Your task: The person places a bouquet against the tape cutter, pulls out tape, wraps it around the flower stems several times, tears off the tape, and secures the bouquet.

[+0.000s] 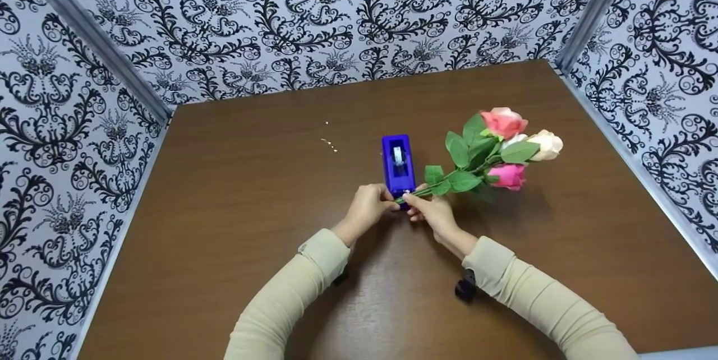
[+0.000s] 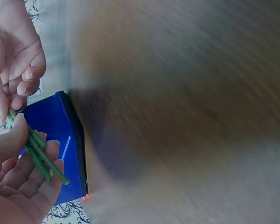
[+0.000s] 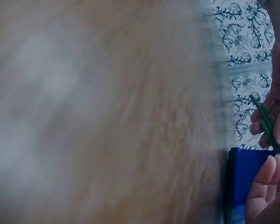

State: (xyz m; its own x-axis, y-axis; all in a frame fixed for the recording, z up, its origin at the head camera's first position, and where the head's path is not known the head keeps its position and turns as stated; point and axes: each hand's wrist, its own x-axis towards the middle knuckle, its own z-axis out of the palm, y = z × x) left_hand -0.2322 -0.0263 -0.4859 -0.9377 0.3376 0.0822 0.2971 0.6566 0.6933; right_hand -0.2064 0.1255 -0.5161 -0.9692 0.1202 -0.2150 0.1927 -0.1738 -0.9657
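A small bunch of artificial roses, with a coral rose, a cream rose and a pink rose, extends to the right in the head view. My left hand pinches the green stems near their cut ends, thumb on top. Farther up the stems, my right hand holds them between thumb and fingers. Both hands are at the near end of a blue tape dispenser, which stands behind the stems and carries a roll of tape. Whether tape touches the stems cannot be told.
Small pale scraps lie on the brown table, left of the dispenser. Patterned black-and-white panels with metal frames enclose the back and sides. Dark wrist devices show below the sleeves.
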